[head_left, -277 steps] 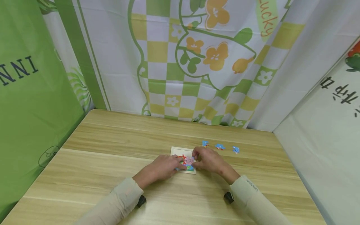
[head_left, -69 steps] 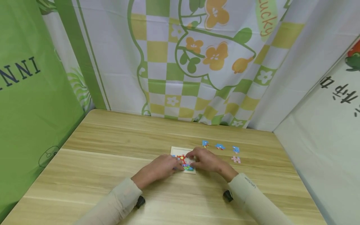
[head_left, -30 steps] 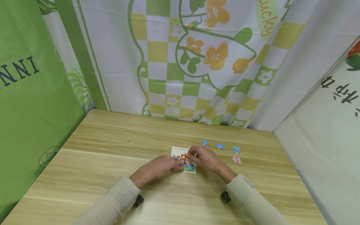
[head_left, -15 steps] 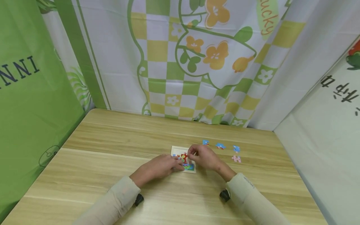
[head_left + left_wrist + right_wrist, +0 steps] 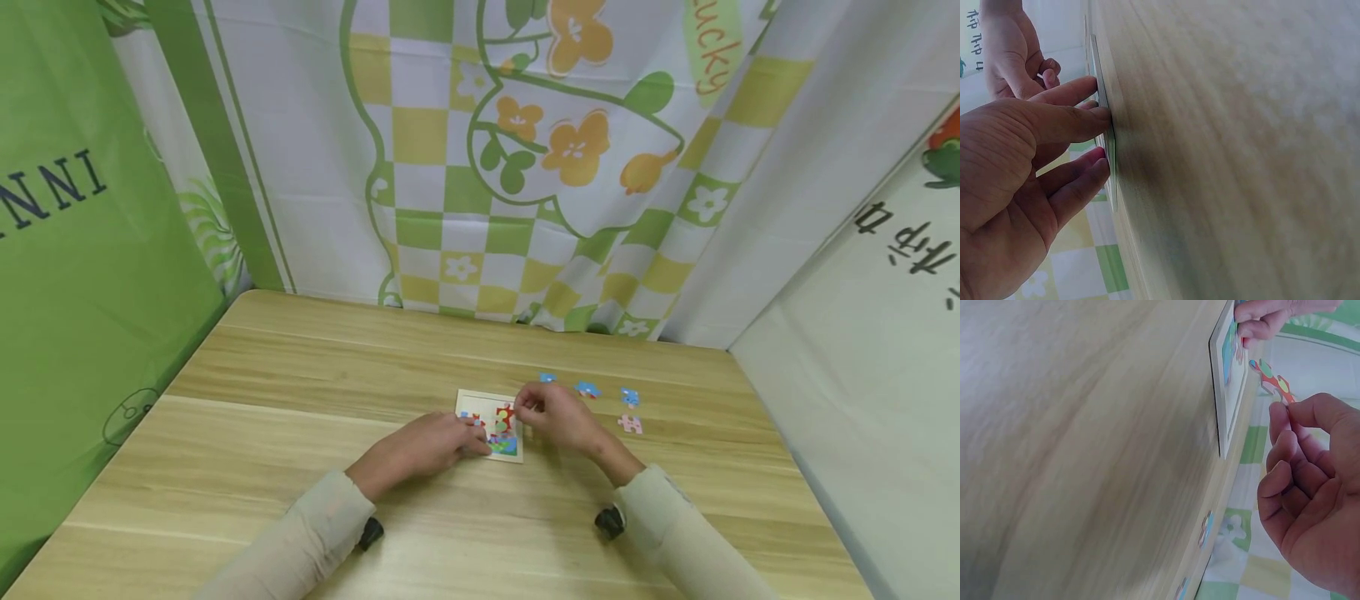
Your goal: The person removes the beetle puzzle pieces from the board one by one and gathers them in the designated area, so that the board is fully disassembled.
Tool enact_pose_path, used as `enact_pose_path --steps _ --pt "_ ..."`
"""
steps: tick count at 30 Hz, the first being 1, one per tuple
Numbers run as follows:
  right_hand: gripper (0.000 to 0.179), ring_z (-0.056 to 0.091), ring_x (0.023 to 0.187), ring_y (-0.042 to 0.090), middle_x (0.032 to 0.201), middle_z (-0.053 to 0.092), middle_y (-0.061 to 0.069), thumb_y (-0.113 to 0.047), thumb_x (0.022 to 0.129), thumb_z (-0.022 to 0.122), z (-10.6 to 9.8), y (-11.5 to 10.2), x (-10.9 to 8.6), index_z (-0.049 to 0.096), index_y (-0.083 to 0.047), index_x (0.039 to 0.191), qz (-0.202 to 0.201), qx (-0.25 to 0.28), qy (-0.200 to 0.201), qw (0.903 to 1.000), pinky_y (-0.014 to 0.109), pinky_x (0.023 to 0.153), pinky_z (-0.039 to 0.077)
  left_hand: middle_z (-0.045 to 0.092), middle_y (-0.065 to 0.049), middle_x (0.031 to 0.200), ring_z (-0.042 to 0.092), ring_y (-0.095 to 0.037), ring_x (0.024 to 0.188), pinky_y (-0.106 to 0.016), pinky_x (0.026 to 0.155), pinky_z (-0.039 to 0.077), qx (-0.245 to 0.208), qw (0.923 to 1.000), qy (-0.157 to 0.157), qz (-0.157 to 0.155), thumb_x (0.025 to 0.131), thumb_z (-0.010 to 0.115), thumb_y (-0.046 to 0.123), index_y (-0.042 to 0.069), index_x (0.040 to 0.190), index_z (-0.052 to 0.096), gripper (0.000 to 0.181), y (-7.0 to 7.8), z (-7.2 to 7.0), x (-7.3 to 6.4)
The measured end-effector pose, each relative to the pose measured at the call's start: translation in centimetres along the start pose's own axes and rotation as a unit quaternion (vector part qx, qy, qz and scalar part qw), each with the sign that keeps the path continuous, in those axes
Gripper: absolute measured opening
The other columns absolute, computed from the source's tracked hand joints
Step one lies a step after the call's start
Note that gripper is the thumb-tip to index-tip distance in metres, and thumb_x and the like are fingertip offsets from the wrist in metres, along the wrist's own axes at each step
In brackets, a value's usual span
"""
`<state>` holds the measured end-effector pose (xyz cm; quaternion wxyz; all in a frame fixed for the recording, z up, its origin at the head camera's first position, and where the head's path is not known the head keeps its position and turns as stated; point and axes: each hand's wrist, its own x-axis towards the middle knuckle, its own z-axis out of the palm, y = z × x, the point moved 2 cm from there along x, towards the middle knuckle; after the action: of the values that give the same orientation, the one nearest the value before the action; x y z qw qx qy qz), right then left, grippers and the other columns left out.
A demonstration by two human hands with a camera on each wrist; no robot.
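A small square puzzle tray [image 5: 474, 402] lies on the table, with colourful pieces set in its near and left parts. My right hand [image 5: 561, 418] pinches a red puzzle piece [image 5: 505, 417] by its edge between thumb and forefinger. The right wrist view shows that puzzle piece [image 5: 1277, 384] raised off the tray [image 5: 1217, 362], its green and yellow spots visible. My left hand [image 5: 433, 446] rests on the tray's left side with extended fingers. In the left wrist view its fingertips [image 5: 1100, 115] touch the tray, and they hide some of the pieces.
Beyond my right hand lie blue puzzle pieces [image 5: 588, 389] in a row, one partly covered by the hand. A pink puzzle piece [image 5: 631, 424] lies nearer on the right. A patterned curtain [image 5: 465, 225] hangs behind the wooden table [image 5: 315, 358].
The pink piece, earlier in the tray, now lies on the table at right. Over the last half second my right hand moved right with the red piece. My left hand stayed put.
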<state>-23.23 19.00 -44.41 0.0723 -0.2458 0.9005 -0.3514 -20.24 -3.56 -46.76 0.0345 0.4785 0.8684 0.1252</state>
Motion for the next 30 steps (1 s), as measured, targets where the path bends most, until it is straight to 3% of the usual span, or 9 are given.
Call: enact_pose_path --steps 13,30 --pt "0.007 0.060 0.077 0.014 0.086 0.069 0.003 -0.009 0.100 0.067 -1.8 2.0 -2.0 0.072 -0.007 0.095 0.045 0.000 0.019 0.9988 0.027 0.068 0.051 0.070 0.007 0.110 0.065 -0.013 0.105 -0.027 0.088 0.054 0.021 0.9995 0.019 0.016 0.099 0.067 0.005 0.023 0.118 0.081 0.029 0.1 0.0 -0.3" --pt "0.010 0.061 0.082 0.013 0.089 0.070 0.001 -0.010 0.101 0.065 -5.0 5.2 -4.2 0.074 -0.005 0.097 0.062 -0.040 0.045 0.9963 0.031 0.076 0.052 0.070 0.009 0.112 0.063 -0.012 0.104 -0.023 0.084 0.053 0.011 0.9999 0.005 -0.005 0.098 0.068 0.003 0.023 0.118 0.080 0.031 0.3 -0.3 -0.3"
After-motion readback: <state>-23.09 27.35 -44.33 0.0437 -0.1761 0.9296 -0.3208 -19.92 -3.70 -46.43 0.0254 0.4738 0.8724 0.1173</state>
